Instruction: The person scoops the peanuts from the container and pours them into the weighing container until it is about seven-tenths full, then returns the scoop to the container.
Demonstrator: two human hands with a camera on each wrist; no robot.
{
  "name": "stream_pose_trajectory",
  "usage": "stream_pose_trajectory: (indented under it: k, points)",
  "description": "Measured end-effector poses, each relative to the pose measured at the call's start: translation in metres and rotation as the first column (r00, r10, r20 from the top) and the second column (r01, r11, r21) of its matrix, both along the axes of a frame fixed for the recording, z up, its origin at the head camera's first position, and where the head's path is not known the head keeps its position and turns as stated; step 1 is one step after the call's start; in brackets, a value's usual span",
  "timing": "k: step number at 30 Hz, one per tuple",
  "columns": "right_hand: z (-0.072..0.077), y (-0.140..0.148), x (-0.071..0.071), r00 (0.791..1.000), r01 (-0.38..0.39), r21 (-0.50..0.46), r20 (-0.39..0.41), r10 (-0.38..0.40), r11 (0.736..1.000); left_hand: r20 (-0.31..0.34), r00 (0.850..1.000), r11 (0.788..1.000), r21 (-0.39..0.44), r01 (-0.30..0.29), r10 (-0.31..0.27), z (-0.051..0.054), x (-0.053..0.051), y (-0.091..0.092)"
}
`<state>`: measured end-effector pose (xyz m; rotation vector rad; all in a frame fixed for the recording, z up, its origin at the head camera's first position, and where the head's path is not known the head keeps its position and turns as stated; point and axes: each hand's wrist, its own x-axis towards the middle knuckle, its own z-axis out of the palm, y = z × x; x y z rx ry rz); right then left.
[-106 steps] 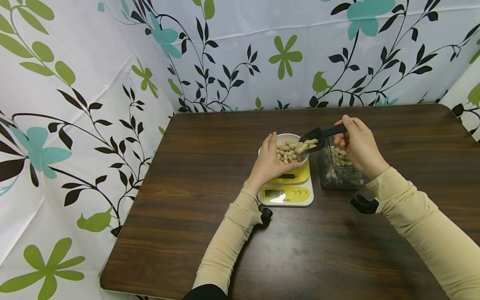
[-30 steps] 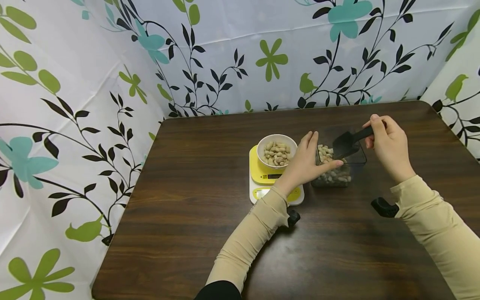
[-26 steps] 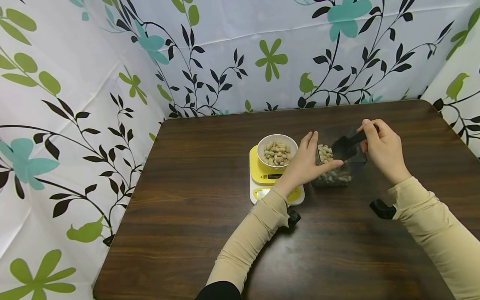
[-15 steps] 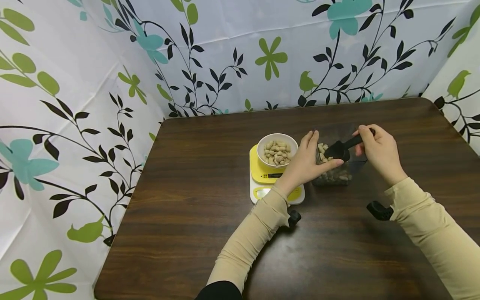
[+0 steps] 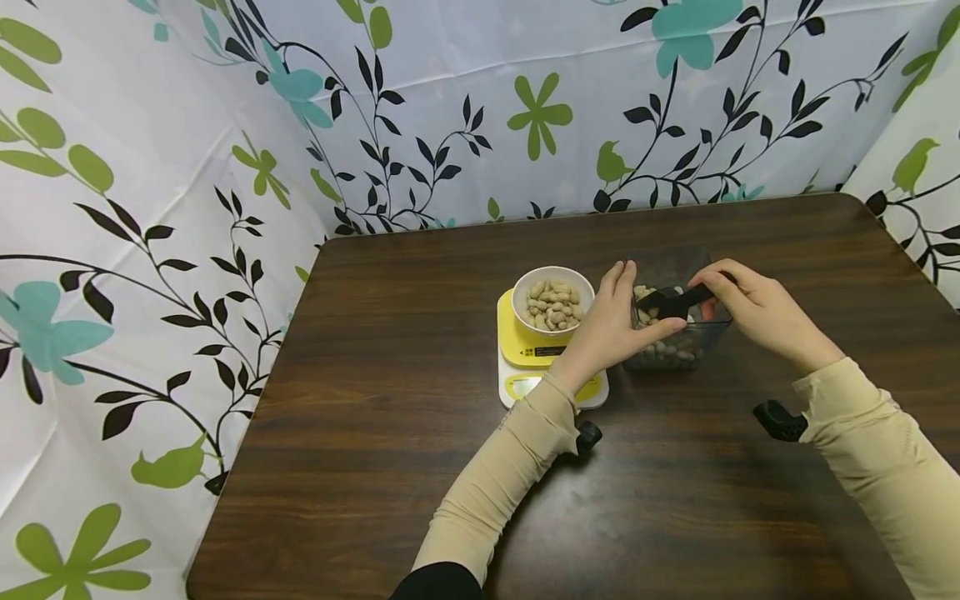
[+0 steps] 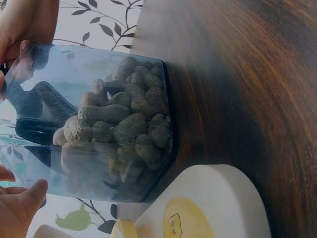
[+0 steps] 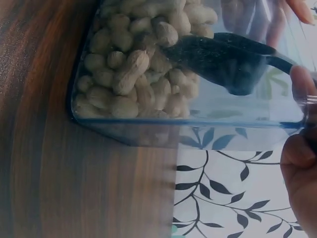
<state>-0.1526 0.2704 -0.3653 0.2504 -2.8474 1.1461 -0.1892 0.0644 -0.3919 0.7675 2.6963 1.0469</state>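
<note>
My right hand (image 5: 757,312) pinches the handle of a black scoop (image 5: 672,303), whose blade dips among unshelled peanuts (image 7: 136,74) in a clear plastic container (image 5: 667,263). Through the container's wall in the right wrist view, the blade's tip presses into the pile. My left hand (image 5: 603,337) rests against the container's left front corner. Its fingers lie straight along the side and its thumb stretches along the front rim. Left of that hand, a white bowl (image 5: 551,332) of peanuts stands on a yellow and white kitchen scale (image 5: 517,343). My left wrist partly covers the scale's display.
A dark wooden table (image 5: 390,358) carries everything, with the scale and container side by side towards its back. A curtain (image 5: 450,75) printed with leaves and flowers hangs behind the table and along its left side.
My left hand has moved from the bowl to the container. My right hand has brought the scoop from over the bowl into the container, then lowered it leftward into the peanuts.
</note>
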Motion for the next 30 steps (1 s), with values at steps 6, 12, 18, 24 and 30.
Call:
stream_pose_trajectory:
  k: [6,12,18,24,30]
  points:
    - [0.0,-0.003,-0.002,0.998,0.054,0.0,-0.01,-0.054,0.999,0.0,1.0,1.0,-0.001,-0.005,0.005,0.0,0.0,0.0]
    - [0.006,-0.009,-0.007,0.991,0.124,0.023,0.04,-0.125,0.992,0.004,1.0,1.0,0.006,-0.008,0.008,0.001,0.0,-0.001]
    - [0.009,-0.008,-0.005,0.995,0.062,0.062,0.078,-0.067,0.996,-0.001,1.0,1.0,0.005,-0.001,0.001,0.001,0.0,-0.002]
    - [0.011,-0.001,-0.005,0.995,-0.062,0.086,0.082,0.055,0.994,-0.016,1.0,1.0,0.0,-0.007,0.007,0.001,-0.001,-0.002]
    - [0.012,0.003,-0.002,0.996,-0.062,0.075,0.062,0.058,0.995,-0.011,1.0,1.0,0.005,-0.001,0.001,0.0,0.0,-0.001]
